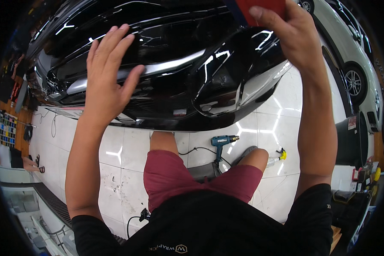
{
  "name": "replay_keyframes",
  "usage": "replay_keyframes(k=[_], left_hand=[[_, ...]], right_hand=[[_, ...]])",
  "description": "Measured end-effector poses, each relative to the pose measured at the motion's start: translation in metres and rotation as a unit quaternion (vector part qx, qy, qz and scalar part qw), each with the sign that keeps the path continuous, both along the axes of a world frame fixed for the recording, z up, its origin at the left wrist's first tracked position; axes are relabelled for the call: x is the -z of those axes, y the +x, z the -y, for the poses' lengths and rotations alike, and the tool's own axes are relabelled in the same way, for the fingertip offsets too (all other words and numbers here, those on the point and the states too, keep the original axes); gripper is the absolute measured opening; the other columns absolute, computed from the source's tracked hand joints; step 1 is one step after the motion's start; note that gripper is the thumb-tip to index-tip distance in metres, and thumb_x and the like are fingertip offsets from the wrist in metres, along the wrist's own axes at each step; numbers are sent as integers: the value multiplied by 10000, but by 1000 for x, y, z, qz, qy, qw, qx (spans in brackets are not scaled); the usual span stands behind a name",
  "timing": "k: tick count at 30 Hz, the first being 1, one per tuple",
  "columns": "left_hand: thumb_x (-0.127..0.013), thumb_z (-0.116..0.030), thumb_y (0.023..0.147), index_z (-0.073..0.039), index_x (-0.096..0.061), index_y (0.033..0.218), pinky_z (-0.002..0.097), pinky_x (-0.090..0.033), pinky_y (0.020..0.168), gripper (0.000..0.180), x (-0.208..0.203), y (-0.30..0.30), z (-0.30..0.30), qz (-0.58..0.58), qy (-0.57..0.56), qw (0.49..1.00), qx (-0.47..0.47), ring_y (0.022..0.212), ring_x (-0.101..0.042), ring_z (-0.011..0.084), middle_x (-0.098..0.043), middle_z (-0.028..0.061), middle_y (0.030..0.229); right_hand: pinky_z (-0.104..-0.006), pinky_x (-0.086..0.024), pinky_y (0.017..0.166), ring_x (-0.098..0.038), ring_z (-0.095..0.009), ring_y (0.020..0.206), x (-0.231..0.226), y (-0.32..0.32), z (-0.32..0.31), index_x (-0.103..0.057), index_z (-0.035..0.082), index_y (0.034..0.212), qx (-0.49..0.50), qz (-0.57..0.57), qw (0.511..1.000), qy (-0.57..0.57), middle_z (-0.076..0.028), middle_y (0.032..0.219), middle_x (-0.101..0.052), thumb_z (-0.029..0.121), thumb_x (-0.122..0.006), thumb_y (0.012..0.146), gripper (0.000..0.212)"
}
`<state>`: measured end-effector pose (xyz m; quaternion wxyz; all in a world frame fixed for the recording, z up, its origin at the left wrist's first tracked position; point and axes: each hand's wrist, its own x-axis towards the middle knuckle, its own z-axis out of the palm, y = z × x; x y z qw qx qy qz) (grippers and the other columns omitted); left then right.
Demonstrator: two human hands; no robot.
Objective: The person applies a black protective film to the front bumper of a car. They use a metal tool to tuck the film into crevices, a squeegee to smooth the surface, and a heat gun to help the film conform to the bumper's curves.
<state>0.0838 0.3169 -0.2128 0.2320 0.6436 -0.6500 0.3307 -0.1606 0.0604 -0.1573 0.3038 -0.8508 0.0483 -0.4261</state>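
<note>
In front of me is the glossy black end of a car, with a silver trim strip and a lamp toward the right. My left hand is spread open, palm toward the black bodywork near the strip; I cannot tell whether it touches. Up at the top edge, my right hand grips a red squeegee with a dark blue edge, thumb laid across its face. The squeegee is over or against the panel above the lamp, its upper part cut off by the frame.
Between my knees a teal heat gun trails a cord, with a yellow-headed spray bottle beside my foot. At right are a black bin and a white car. Another person's legs show at far left.
</note>
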Motion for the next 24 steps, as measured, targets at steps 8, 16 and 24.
replay_keyframes(k=[8, 16, 24], left_hand=[[-722, -154, 872, -85, -568, 1362, 509, -240, 1185, 518, -1, 9, -13, -16, -19, 999, -33, 1391, -451, 300, -540, 106, 1443], [-751, -240, 848, -148, -550, 1393, 533, -216, 1187, 588, -22, -24, 35, 41, 21, 999, -24, 1426, -384, 309, -468, 79, 1502], [-795, -427, 796, -244, -503, 1457, 519, -340, 1144, 745, -36, -37, 56, 38, 59, 996, -57, 1427, -327, 361, -363, 112, 1537]], right_hand=[[-377, -533, 812, -673, -265, 888, 10, 38, -47, -705, 89, 954, 5, -113, 879, -464, -64, 856, -684, 137, -629, 861, 129], [-335, -546, 757, -695, -192, 847, 12, -2, -32, -721, 93, 1031, 65, 33, 979, -189, -46, 969, -724, 186, -655, 931, 152], [-420, -478, 1054, -609, -240, 1186, 112, -109, -14, -493, -32, 1319, 23, 313, 866, 388, -162, 1255, -613, 93, -600, 976, 381]])
